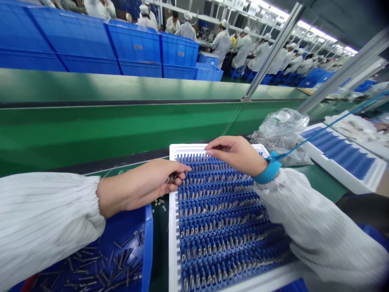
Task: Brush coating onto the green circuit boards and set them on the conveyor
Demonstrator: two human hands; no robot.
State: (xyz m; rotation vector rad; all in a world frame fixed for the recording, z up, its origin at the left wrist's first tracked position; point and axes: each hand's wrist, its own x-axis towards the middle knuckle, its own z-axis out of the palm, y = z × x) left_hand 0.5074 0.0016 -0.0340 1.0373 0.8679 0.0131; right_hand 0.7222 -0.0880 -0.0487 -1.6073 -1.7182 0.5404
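A white-framed tray with blue ribbed rows holds many small metal springs. My left hand hovers at its left edge, fingers curled round a small bunch of metal springs. My right hand, with a blue wrist strap, reaches over the tray's far rows with fingertips pinched together; whether anything is between them I cannot make out. A blue bin with several loose metal springs sits under my left forearm.
A green conveyor belt runs behind the tray. A clear plastic bag and a second blue-and-white tray lie to the right. Blue crates line the far side. Workers in white sit along the line beyond.
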